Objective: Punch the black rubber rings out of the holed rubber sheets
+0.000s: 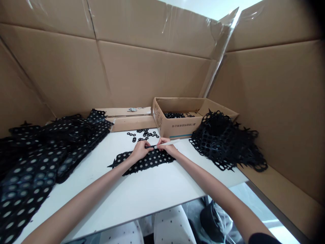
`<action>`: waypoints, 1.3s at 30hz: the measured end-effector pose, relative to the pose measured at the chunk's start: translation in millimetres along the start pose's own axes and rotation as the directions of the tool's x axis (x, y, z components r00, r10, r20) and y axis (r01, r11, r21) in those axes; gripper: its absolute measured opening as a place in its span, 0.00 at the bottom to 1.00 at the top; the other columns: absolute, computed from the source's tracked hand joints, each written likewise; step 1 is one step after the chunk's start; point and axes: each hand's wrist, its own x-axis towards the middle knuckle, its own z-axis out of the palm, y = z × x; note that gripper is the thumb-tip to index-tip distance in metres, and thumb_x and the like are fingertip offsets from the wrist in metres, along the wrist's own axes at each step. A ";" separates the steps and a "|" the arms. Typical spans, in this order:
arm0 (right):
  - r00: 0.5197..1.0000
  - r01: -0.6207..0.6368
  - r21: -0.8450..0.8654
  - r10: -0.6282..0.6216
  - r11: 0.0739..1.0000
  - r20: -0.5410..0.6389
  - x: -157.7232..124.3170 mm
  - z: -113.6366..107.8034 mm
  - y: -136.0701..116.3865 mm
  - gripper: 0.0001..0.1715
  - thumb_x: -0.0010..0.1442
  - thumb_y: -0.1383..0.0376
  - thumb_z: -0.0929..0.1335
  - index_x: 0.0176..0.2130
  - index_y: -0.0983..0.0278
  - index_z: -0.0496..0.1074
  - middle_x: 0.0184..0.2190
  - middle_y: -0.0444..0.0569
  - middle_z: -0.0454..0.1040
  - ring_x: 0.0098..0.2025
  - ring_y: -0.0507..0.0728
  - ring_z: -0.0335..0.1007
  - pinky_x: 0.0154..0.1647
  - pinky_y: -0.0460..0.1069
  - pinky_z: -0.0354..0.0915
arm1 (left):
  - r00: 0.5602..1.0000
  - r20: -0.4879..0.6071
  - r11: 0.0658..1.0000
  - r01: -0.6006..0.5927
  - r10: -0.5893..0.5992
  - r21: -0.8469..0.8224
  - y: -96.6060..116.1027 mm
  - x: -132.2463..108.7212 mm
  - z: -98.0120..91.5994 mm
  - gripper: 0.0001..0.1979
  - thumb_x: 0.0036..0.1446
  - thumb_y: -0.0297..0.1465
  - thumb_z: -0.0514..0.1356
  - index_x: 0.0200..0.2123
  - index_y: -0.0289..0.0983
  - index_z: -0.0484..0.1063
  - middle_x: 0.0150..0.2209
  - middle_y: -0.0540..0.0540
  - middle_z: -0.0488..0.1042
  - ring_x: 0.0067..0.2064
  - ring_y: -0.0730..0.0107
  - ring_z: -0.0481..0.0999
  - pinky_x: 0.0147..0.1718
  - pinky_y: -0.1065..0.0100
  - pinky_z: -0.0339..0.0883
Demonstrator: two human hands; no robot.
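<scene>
A black rubber-like sheet (144,164) with rows of round rings lies flat on the white table (142,193) before me. My left hand (140,151) is closed at its far edge, thumb and fingers pinching the sheet there. In my right hand (167,147) is a slim white pen-like tool (174,141), its tip at the sheet's edge close to my left fingertips. The exact contact is too small to make out. Just beyond my hands, several loose black rings (145,133) are scattered on the table.
A cardboard box (181,128) holding black rings stands at the back. To its right is a tangled heap of black sheets with open holes (223,142). Stacked ring-filled sheets (73,145) cover the left side. Tall cardboard walls (152,71) surround the table.
</scene>
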 end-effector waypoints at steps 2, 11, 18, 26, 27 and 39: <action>1.000 0.011 -0.005 -0.011 1.000 0.001 -2.7 0.4 -3.3 0.07 0.45 0.66 0.69 0.25 0.67 0.66 0.17 0.41 0.67 0.20 0.49 0.61 0.23 0.43 0.55 | 1.000 0.001 1.000 -0.002 0.002 -0.021 -0.6 -0.3 1.8 0.09 0.44 0.36 0.61 0.27 0.35 0.72 0.30 0.46 0.75 0.35 0.65 0.72 0.37 0.66 0.61; 0.997 0.006 0.068 0.000 0.998 -0.081 -2.7 -17.4 7.8 0.03 0.43 0.68 0.65 0.22 0.66 0.64 0.12 0.40 0.65 0.15 0.47 0.54 0.17 0.42 0.49 | 1.000 -0.009 1.000 0.020 -0.020 -0.014 -5.4 0.3 5.5 0.08 0.46 0.34 0.60 0.28 0.35 0.71 0.30 0.47 0.74 0.34 0.66 0.71 0.36 0.66 0.61; 0.995 0.003 0.079 0.005 0.997 -0.098 -4.4 -25.7 8.3 0.03 0.43 0.69 0.66 0.23 0.66 0.64 0.13 0.40 0.65 0.15 0.47 0.55 0.17 0.41 0.49 | 0.989 0.108 0.994 -0.107 0.104 0.021 4.1 10.8 8.7 0.09 0.49 0.34 0.58 0.32 0.36 0.72 0.32 0.45 0.76 0.36 0.65 0.73 0.40 0.66 0.63; 0.999 0.020 0.025 -0.020 0.999 -0.034 -6.6 -23.5 5.1 0.06 0.44 0.67 0.68 0.25 0.67 0.65 0.16 0.41 0.67 0.18 0.48 0.60 0.20 0.42 0.54 | 0.984 0.177 0.999 0.005 0.003 -0.044 1.5 29.7 10.7 0.11 0.43 0.37 0.61 0.27 0.34 0.74 0.26 0.47 0.75 0.30 0.68 0.72 0.34 0.68 0.64; 0.999 0.025 0.018 -0.024 1.000 -0.032 -6.8 -23.6 4.9 0.06 0.44 0.67 0.68 0.25 0.67 0.66 0.16 0.41 0.66 0.18 0.49 0.60 0.20 0.42 0.54 | 0.984 0.176 0.999 0.008 -0.002 -0.035 1.1 30.4 11.7 0.10 0.43 0.36 0.61 0.26 0.34 0.73 0.25 0.48 0.75 0.30 0.68 0.72 0.33 0.68 0.63; 0.991 0.126 -0.183 -0.114 0.975 0.073 -9.8 -22.0 7.4 0.07 0.50 0.64 0.67 0.30 0.67 0.68 0.27 0.44 0.70 0.29 0.51 0.66 0.30 0.44 0.59 | 0.998 0.027 0.994 -0.049 0.052 -0.099 2.2 16.3 19.1 0.06 0.47 0.32 0.56 0.26 0.35 0.70 0.24 0.49 0.71 0.29 0.70 0.69 0.33 0.69 0.61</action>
